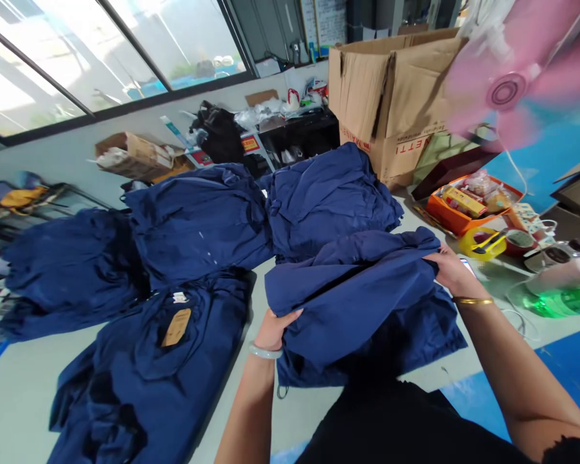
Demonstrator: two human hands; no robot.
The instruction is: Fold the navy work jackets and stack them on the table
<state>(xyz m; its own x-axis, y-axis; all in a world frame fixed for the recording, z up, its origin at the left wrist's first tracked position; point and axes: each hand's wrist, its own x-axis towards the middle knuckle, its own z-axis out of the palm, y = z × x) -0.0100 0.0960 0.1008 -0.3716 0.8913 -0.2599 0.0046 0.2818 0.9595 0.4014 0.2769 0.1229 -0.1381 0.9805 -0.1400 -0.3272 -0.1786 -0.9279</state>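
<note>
My left hand (274,329) grips the near left edge of a folded navy blue garment (362,296) lying on the pale table (24,386). My right hand (452,270), with a gold bangle on its wrist, clutches the same garment at its right edge. The fabric is bunched and lifted slightly between both hands. To the left lies another navy garment (149,380), spread flat, with a brown paper tag (176,327) near its collar.
Three more piles of navy garments (198,219) lie farther back. A large cardboard box (391,90) stands at the far right. An orange tray (459,206) of packets, yellow tape, jars and a spinning pink fan (512,84) crowd the right side.
</note>
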